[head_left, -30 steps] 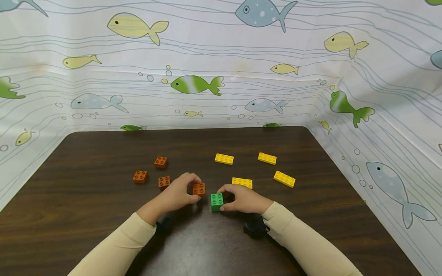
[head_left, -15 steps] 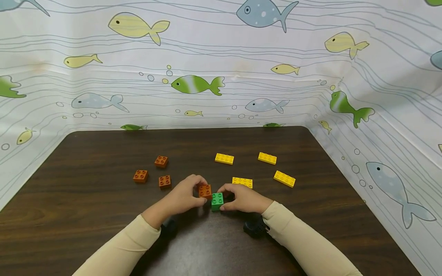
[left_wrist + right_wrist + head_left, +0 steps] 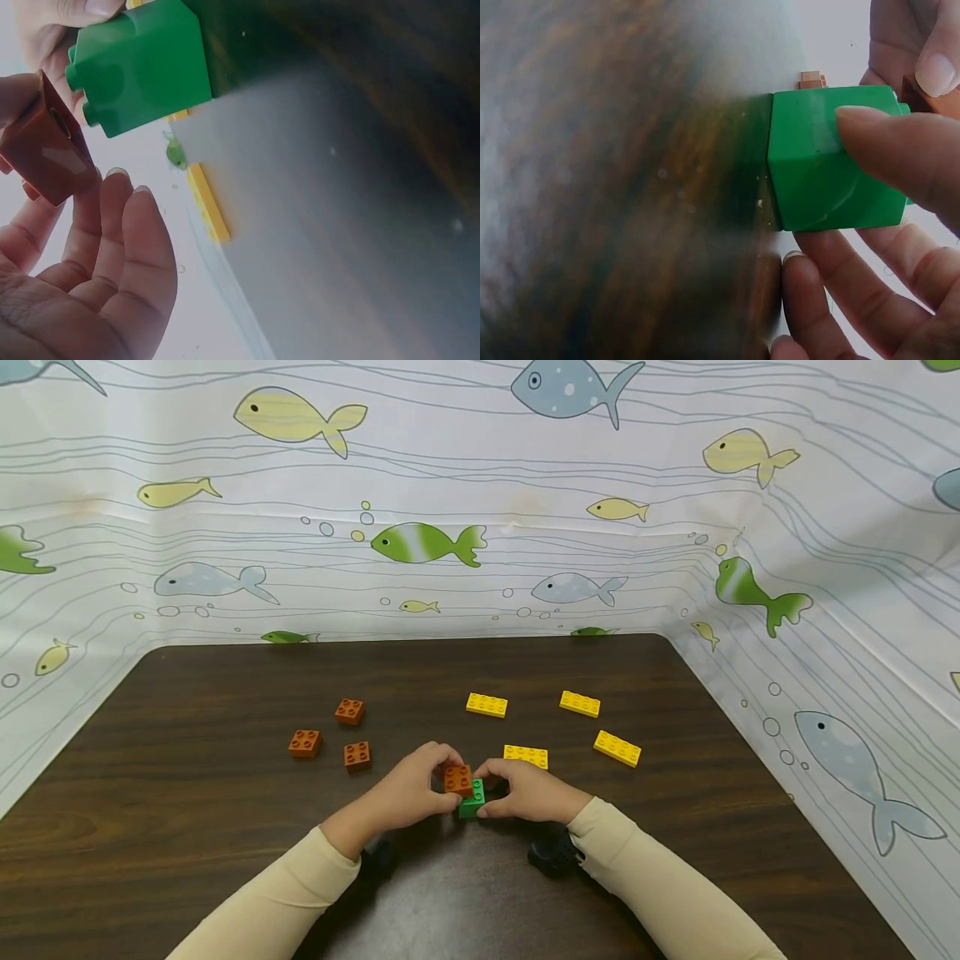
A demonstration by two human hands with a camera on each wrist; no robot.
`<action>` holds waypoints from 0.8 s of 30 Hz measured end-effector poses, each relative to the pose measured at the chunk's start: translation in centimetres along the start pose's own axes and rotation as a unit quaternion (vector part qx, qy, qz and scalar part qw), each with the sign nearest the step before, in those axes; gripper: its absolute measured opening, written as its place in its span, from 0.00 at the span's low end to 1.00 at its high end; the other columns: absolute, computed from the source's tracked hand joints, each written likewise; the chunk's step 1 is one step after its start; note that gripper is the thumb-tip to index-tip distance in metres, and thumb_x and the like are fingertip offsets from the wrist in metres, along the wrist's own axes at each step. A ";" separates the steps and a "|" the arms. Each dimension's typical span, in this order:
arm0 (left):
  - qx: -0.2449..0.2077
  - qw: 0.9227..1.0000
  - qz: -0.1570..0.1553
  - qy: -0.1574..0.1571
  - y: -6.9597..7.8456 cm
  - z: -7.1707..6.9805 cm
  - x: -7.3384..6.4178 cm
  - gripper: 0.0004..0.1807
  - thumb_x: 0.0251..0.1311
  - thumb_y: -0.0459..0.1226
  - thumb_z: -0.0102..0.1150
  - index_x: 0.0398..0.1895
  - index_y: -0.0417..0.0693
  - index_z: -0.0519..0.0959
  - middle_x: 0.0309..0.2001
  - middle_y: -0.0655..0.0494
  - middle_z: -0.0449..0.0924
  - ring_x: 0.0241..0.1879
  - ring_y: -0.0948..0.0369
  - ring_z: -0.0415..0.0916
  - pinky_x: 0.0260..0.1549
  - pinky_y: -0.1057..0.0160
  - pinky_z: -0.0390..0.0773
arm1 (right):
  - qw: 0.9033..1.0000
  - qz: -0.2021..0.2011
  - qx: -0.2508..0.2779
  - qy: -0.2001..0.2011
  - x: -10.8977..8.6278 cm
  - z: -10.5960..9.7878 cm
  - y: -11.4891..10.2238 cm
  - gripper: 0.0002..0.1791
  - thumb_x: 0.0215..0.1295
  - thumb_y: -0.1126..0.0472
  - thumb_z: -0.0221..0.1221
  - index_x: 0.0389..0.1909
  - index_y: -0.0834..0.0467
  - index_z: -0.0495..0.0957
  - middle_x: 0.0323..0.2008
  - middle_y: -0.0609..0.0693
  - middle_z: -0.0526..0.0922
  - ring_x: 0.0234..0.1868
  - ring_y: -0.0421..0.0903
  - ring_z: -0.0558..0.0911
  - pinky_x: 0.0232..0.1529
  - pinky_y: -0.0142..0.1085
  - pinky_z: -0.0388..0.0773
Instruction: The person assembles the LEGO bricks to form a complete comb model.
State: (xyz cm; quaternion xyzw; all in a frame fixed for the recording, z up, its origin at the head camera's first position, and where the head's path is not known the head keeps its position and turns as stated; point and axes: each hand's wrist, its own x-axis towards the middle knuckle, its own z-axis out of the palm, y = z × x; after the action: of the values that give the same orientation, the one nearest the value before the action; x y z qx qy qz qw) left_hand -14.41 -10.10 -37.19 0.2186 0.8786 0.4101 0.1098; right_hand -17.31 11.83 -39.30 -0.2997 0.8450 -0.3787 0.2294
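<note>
My left hand (image 3: 408, 787) pinches a brown-orange toy building brick (image 3: 457, 781) between thumb and fingers. In the head view this brick overlaps the left part of a green brick (image 3: 472, 808). From the left wrist, the brown-orange brick (image 3: 60, 157) is tilted, with a gap between it and the studs of the green brick (image 3: 146, 71). My right hand (image 3: 536, 793) grips that green brick, thumb on one side and fingers on the other. The right wrist view shows the green brick (image 3: 832, 172) standing on the table, its studs facing up.
Several flat yellow bricks lie at the right, the nearest yellow brick (image 3: 527, 756) just behind my right hand. Three more brown-orange bricks sit left, one brown-orange brick (image 3: 357, 756) close to my left hand. A fish-patterned sheet (image 3: 420, 485) rises behind the dark wooden table (image 3: 187, 827).
My left hand has moved right with the brown-orange brick, from beside the green brick to above its left part. The right hand and green brick have stayed put.
</note>
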 end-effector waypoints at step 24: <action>0.013 1.000 -0.013 -0.016 0.8 1.2 0.6 0.15 0.55 0.32 0.66 0.45 0.44 0.75 0.41 0.54 0.70 0.39 0.59 0.69 0.39 0.58 0.73 | 1.000 -0.010 -0.009 0.000 -0.1 0.1 0.1 0.19 0.59 0.58 0.67 0.50 0.57 0.76 0.44 0.45 0.80 0.45 0.42 0.78 0.49 0.38 0.75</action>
State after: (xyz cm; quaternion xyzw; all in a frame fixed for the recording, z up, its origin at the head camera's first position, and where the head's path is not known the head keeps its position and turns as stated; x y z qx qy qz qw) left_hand -14.25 -8.54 -37.36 0.2152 0.8848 0.3935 0.1262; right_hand -17.20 11.88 -39.39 -0.3103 0.8454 -0.3733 0.2227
